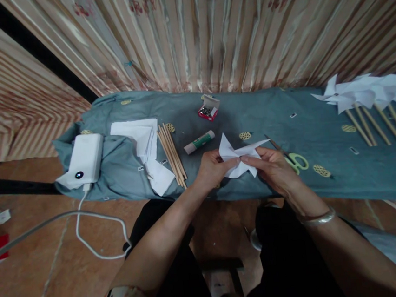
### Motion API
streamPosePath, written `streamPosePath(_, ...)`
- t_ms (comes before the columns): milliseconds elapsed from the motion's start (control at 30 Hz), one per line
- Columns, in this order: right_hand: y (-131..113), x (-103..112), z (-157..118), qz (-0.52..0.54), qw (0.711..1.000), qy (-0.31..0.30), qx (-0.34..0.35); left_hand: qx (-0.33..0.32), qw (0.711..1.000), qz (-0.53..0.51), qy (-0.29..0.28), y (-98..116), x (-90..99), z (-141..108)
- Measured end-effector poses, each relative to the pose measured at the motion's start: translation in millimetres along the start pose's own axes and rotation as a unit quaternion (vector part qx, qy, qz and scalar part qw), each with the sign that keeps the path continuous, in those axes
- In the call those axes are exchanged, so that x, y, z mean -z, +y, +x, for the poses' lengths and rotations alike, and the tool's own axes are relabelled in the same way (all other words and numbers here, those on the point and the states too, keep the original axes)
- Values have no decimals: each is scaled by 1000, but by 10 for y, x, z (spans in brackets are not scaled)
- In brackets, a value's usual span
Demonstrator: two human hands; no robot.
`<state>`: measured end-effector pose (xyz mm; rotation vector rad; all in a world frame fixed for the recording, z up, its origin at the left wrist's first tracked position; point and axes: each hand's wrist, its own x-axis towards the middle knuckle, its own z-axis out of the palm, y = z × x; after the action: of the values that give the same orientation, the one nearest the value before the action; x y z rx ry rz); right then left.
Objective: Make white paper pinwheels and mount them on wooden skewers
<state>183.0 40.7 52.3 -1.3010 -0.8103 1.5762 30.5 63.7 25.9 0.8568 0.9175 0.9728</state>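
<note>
Both my hands hold a white paper pinwheel shape (238, 156) just above the near edge of the blue-grey cloth (320, 108). My left hand (212, 169) pinches its left side, and my right hand (273, 169) pinches its right side with fingertips at the centre. A glue stick (199, 142) lies on the cloth just beyond my left hand. A bundle of wooden sticks (172, 154) lies to its left. Green-handled scissors (292, 158) rest right beside my right hand.
White paper squares (141, 137) and a loose sheet (160, 176) lie left of the sticks. A white power bank (84, 159) with a cable sits at the cloth's left end. A small red box of pins (208, 108) stands open farther back. Finished paper pinwheels on sticks (368, 97) lie far right.
</note>
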Motion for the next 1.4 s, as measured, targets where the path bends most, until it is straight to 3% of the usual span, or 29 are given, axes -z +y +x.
streamPosePath(300,-6,12,-23,-8,1000,10,28,-24,1000,0,-12,122,42,-48)
streamPosePath(500,-25,53,-55,-13,998,43,42,-97,988,93,75,305,409,3)
streamPosePath(567,-27,55,-73,-9,998,46,34,-147,964,192,111,357,593,27)
streamPosePath(667,-36,60,-103,-14,998,55,28,-218,894,354,168,438,866,29)
streamPosePath(800,-54,81,-141,-15,998,55,26,-193,801,535,186,518,1088,-37)
streamPosePath(900,-65,103,-163,-17,998,49,28,-164,742,628,170,521,1109,-85)
streamPosePath(1000,-76,120,-184,-30,998,42,37,-161,699,679,156,483,1077,-93)
streamPosePath(1100,-89,128,-202,-34,998,39,41,-170,683,693,158,448,1063,-73)
streamPosePath(1400,-93,158,-212,-25,999,24,35,-163,680,695,170,437,1088,-36)
